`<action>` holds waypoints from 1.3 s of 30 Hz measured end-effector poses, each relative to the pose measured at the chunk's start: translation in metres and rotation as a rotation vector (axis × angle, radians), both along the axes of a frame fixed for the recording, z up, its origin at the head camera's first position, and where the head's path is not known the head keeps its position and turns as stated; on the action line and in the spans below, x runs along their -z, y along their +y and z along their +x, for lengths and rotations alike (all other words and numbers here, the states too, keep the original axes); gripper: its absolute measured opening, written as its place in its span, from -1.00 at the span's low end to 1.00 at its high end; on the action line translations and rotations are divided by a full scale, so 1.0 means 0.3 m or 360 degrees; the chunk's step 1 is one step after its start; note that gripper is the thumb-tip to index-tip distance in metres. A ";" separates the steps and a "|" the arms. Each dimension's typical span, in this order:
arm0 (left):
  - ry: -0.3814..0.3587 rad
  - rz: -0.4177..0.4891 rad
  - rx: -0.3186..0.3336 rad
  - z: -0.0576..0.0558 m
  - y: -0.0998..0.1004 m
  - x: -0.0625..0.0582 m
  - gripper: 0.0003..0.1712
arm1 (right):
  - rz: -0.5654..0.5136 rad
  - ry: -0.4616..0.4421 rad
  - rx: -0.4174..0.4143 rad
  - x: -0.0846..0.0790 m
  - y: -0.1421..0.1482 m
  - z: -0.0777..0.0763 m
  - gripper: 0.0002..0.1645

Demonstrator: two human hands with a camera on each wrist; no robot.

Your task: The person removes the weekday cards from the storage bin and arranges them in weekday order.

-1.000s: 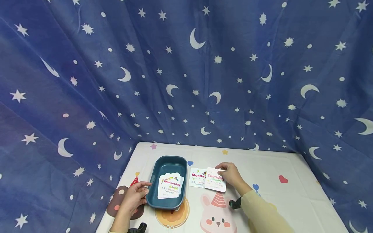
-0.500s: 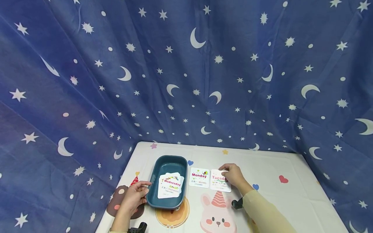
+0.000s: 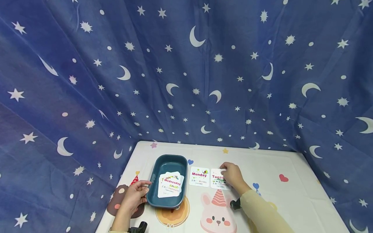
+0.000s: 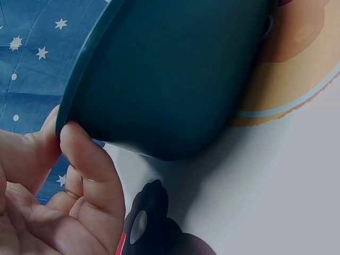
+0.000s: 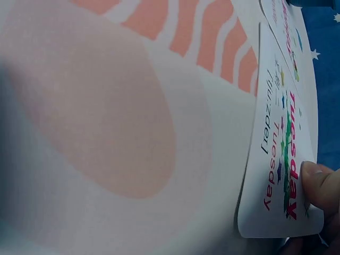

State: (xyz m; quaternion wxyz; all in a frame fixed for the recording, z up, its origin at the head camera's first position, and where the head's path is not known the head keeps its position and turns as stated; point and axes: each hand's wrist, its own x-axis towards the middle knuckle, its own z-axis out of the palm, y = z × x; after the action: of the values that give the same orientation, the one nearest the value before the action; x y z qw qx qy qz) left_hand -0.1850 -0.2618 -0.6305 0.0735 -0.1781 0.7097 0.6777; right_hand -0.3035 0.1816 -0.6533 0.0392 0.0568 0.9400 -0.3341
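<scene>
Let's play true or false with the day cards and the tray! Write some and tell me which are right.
1. The left hand pinches the tray's rim. True.
2. The Monday card is inside the tray. False: the Monday card lies on the table.
3. The right hand touches the Tuesday card. True.
4. The Wednesday card lies beside the tray. False: the Wednesday card is inside it.
5. White moons decorate the blue curtain. True.
</scene>
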 end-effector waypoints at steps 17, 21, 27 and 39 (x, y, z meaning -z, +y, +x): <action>-0.0009 0.0003 -0.0007 0.000 -0.001 0.004 -0.64 | 0.0115 0.0091 -0.0010 0.025 0.003 -0.006 -0.84; -0.0010 0.0004 -0.0006 -0.002 -0.002 0.005 -0.65 | 0.0156 0.0111 -0.0025 0.025 0.005 -0.004 -0.83; -0.0012 0.0006 -0.0007 -0.002 -0.002 0.002 -0.64 | 0.0189 0.0148 -0.0038 0.014 0.007 0.005 -0.82; -0.0009 0.0014 0.0006 0.003 0.000 -0.009 -0.66 | 0.0194 0.0161 -0.0007 0.005 0.002 0.013 -0.81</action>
State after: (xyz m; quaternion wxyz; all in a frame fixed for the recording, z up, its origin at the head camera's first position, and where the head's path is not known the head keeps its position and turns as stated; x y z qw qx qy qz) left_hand -0.1840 -0.2619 -0.6277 0.0774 -0.1783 0.7068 0.6801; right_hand -0.2995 0.1821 -0.6548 -0.0111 0.0402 0.9595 -0.2787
